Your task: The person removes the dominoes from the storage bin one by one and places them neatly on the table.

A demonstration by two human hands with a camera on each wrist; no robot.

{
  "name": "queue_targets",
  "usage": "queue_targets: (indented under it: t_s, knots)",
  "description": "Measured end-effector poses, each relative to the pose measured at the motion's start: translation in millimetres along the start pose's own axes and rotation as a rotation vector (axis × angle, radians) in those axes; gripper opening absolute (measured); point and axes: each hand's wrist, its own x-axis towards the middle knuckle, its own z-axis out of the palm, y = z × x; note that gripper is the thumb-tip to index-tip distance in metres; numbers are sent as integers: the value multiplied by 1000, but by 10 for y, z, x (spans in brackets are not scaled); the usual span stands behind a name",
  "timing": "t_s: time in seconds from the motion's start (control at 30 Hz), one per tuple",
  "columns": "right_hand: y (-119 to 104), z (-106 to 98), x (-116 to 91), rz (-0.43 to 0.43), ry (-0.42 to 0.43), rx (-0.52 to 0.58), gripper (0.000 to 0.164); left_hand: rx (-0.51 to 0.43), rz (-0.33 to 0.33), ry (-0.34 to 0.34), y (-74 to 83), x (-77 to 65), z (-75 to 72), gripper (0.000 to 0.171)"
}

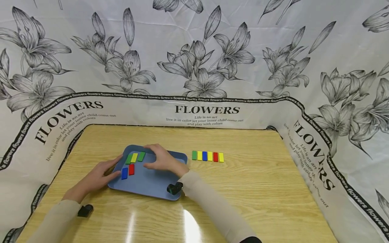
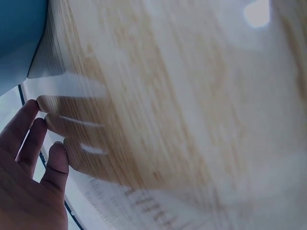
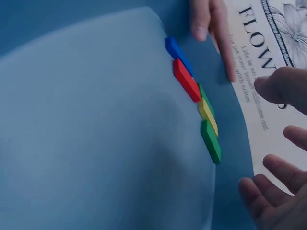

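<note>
A blue tray (image 1: 146, 189) lies on the table with several coloured blocks in its left part. Among them are a yellow block (image 1: 134, 157), a red block (image 1: 131, 169) and a blue block (image 1: 124, 173), plus green ones such as the green block (image 3: 210, 141). My right hand (image 1: 162, 160) hovers over the tray just right of the blocks, its fingers spread and nothing between them. At the tray's left edge is my left hand (image 1: 96, 176), thumb by the rim. In the left wrist view its fingertips touch the tabletop.
Right of the tray, several blocks form a straight row on the wooden table (image 1: 243, 189), with a blue block (image 1: 205, 156) and a red block (image 1: 215, 157) among green and yellow ones. A flower-printed cloth (image 1: 209, 113) stands around the table's back and sides.
</note>
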Motion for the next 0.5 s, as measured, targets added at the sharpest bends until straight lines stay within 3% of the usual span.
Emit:
queue_targets:
  t_s: [0.17,0.5]
  knots:
    - [-54,120,77,-17,-2,-43,70,-5,1,-4,-5,8,-2,68]
    - [-112,287,138,55,-59,-76,68,22,27,5,-32,12,12,67]
